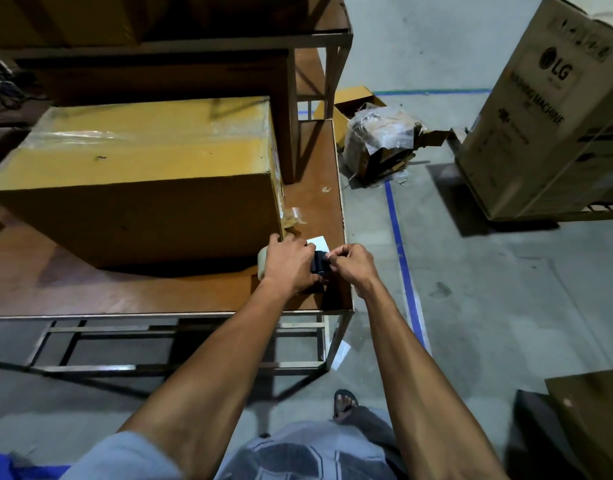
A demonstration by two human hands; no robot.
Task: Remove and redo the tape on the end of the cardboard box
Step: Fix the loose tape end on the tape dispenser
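Observation:
A large yellow-brown cardboard box [142,174] lies on a brown table [159,292], its right end facing the table's right edge. Loose clear tape [294,216] hangs crumpled off the lower corner of that end. My left hand [287,263] grips a tape dispenser [319,263] with a dark blue body and a pale roll [262,254], just in front of the box's near right corner. My right hand [352,263] pinches the tape end at the dispenser's mouth. A small white slip [317,241] lies on the table behind my hands.
A dark upright panel [291,116] stands behind the box under a shelf frame [336,57]. On the floor to the right lie a plastic-wrapped crushed carton [381,140], a blue floor line [402,258] and a big washing-machine box [547,109]. Another box [589,410] sits at lower right.

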